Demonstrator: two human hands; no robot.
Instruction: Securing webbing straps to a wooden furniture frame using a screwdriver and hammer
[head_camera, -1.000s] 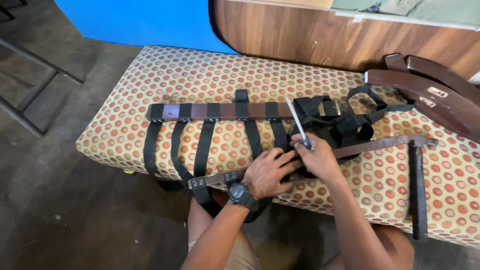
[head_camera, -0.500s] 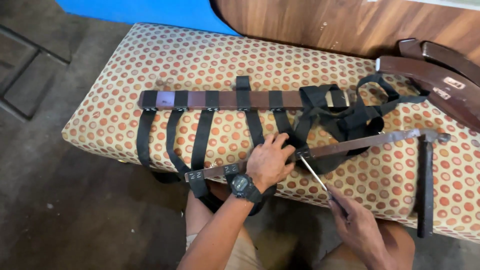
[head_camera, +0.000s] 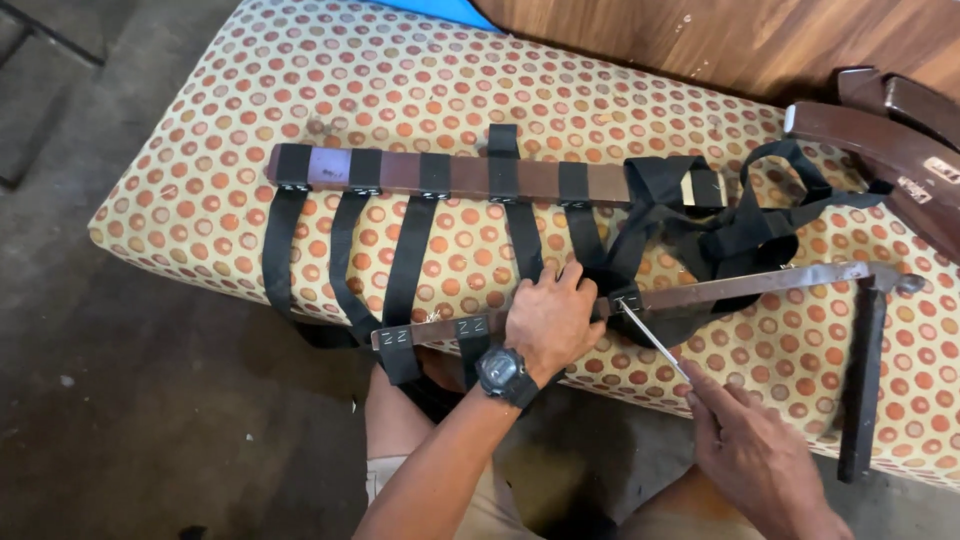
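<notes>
Head view: my left hand (head_camera: 548, 318), a black watch on its wrist, lies flat with fingers spread on the lower dark brown wooden slat (head_camera: 740, 288), pinning it near the front edge of the dotted cream-and-orange cushioned bench (head_camera: 200, 130). My right hand (head_camera: 752, 452), off the front edge, is closed around a thin silvery metal tool (head_camera: 652, 340); I cannot tell what kind. Its tip touches the slat just beside my left fingers.

I count two slats: this one and an upper dark brown wooden slat (head_camera: 470, 175) lying along the middle of the bench. Black woven webbing straps (head_camera: 412, 250) run between them; I make out six or so, with more bunched in a tangle toward the right end, too knotted to count.

The slats look stiff and light, best gripped mid-length between straps. The webbing looks soft, limp and likely to snag. More dark wooden pieces (head_camera: 900, 130) rest at the far right corner.
</notes>
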